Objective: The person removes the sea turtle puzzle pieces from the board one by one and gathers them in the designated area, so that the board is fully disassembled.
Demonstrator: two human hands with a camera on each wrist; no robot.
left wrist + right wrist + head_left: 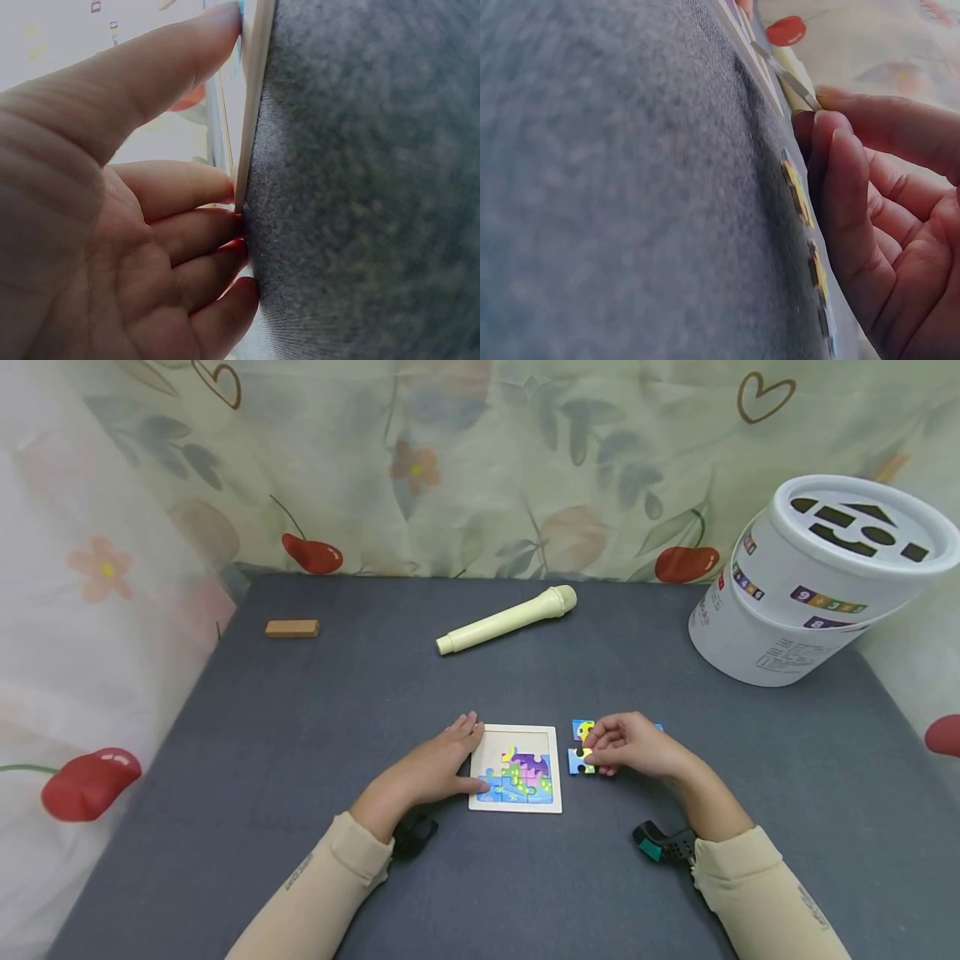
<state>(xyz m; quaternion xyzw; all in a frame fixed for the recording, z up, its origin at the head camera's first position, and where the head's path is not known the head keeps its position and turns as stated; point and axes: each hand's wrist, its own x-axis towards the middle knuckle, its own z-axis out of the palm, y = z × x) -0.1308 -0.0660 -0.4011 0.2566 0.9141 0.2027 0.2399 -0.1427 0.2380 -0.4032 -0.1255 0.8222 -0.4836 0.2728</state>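
A square wooden puzzle tray lies on the table, its lower part filled with joined, colourful pieces. My left hand rests at the tray's left side, fingers extended along the rim. Its thumb reaches over the edge onto the pieces. To the right of the tray, my right hand pinches a blue and yellow puzzle piece between thumb and fingertips. In the right wrist view that puzzle piece is tilted and held above the table. Loose puzzle pieces lie below this hand, partly hidden by it in the head view.
A cream toy microphone lies behind the tray. At the back left is a small wooden block. A large white bucket with shape cutouts in its lid stands at the back right. A patterned curtain borders the table's far edge.
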